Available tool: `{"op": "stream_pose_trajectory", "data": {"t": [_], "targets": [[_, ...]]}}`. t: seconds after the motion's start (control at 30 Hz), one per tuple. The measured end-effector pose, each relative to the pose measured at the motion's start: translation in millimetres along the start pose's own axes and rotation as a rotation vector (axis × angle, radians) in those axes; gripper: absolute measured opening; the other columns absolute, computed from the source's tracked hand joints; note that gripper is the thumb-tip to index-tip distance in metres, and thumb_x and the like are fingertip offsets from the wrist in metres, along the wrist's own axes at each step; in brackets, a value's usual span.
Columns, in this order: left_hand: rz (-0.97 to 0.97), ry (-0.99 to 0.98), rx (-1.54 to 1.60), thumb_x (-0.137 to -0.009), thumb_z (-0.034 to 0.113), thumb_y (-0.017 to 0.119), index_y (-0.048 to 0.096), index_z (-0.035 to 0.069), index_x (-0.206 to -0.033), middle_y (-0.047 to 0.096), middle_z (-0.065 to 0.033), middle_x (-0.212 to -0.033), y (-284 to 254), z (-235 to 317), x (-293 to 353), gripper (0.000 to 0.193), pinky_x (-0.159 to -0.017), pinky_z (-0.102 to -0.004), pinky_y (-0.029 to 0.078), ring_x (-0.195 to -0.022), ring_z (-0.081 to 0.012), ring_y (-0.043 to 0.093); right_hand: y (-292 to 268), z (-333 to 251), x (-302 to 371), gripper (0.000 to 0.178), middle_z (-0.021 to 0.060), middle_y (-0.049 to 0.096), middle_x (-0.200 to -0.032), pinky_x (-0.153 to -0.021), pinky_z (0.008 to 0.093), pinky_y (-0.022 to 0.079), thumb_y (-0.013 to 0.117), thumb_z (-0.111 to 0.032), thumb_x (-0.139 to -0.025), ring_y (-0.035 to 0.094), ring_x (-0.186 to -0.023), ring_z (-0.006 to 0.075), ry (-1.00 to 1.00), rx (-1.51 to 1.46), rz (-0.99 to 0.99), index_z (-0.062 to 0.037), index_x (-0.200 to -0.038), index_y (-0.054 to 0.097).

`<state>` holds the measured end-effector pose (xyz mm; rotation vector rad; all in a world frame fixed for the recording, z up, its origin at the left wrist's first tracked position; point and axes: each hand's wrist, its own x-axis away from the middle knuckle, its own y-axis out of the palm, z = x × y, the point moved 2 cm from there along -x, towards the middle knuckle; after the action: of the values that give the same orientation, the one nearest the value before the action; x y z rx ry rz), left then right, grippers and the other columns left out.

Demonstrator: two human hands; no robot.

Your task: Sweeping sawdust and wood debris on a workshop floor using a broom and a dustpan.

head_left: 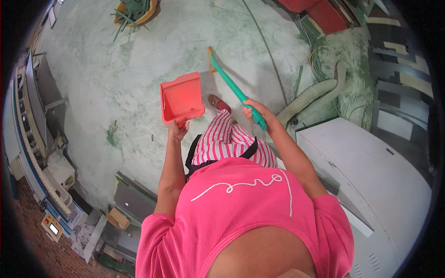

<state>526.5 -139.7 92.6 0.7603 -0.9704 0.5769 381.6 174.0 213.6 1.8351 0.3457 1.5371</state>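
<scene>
My left hand (178,130) is closed round the short handle of a red dustpan (182,99), held up off the floor in front of me. In my right hand (257,112) is the end of a green hand brush (229,82), its fingers wrapped round the handle. The brush slants away up and to the left. Its tan bristles (211,59) point toward the far floor, beyond the dustpan; whether they touch the floor I cannot tell. The pan's inside looks bare.
Pale, green-stained floor (116,83) lies ahead. A yellow tub with green strips (139,10) stands far left. Ribbed hoses (310,97) and cables lie at right, near a white cabinet (366,171). Stacked panels (403,92) line the right; a machine (39,125) lines the left.
</scene>
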Motion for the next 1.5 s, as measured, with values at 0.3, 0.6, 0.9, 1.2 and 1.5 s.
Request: {"op": "stream_pose_trajectory", "data": {"t": [0.3, 0.6, 0.9, 1.2, 1.5], "targets": [[0.135, -0.041, -0.002, -0.080, 0.031, 0.026, 0.048, 0.002, -0.089, 0.054, -0.0092, -0.075, 3, 18, -9, 0.037, -0.059, -0.0301, 0.043, -0.066, -0.0197, 0.054, -86, -46, -6, 0.029, 0.0032, 0.039, -0.058, -0.036, 0.0198, 0.035, 0.052, -0.013, -0.069, 0.040, -0.044, 0.0079, -0.284, 0.298, 0.382, -0.0171, -0.089, 0.032], [0.221, 0.027, -0.005, -0.080, 0.034, 0.026, 0.050, 0.003, -0.082, 0.053, -0.0077, -0.066, -49, -4, -4, 0.039, -0.054, -0.0295, 0.045, -0.060, -0.0197, 0.055, -71, -74, -75, 0.025, 0.0055, 0.039, -0.055, -0.035, 0.0248, 0.037, 0.050, -0.008, -0.068, 0.041, -0.042, 0.0144, -0.304, 0.161, 0.441, -0.0120, -0.080, 0.028], [0.229, -0.027, 0.009, -0.078, 0.031, 0.027, 0.048, 0.003, -0.086, 0.054, -0.0072, -0.067, -34, -4, 0, 0.036, -0.054, -0.0295, 0.044, -0.058, -0.0193, 0.055, -28, -24, -87, 0.030, 0.0050, 0.038, -0.060, -0.033, 0.0230, 0.035, 0.051, -0.010, -0.068, 0.040, -0.043, 0.0109, -0.047, 0.314, 0.129, -0.0142, -0.087, 0.027], [0.183, -0.009, 0.049, -0.079, 0.031, 0.028, 0.048, 0.004, -0.088, 0.054, -0.0082, -0.071, -12, 10, -14, 0.035, -0.056, -0.0297, 0.043, -0.063, -0.0202, 0.055, -17, -35, -17, 0.022, 0.0009, 0.037, -0.057, -0.034, 0.0149, 0.030, 0.051, -0.012, -0.072, 0.035, -0.041, 0.0031, 0.015, 0.142, 0.172, -0.0163, -0.085, 0.034], [0.168, -0.024, 0.045, -0.081, 0.035, 0.026, 0.045, 0.004, -0.092, 0.055, -0.0083, -0.075, -3, -4, -18, 0.038, -0.055, -0.0310, 0.044, -0.064, -0.0210, 0.056, -33, -80, -35, 0.017, -0.0001, 0.037, -0.054, -0.038, 0.0157, 0.034, 0.049, -0.011, -0.072, 0.039, -0.044, 0.0055, -0.064, -0.030, 0.216, -0.0074, -0.076, 0.033]]}}
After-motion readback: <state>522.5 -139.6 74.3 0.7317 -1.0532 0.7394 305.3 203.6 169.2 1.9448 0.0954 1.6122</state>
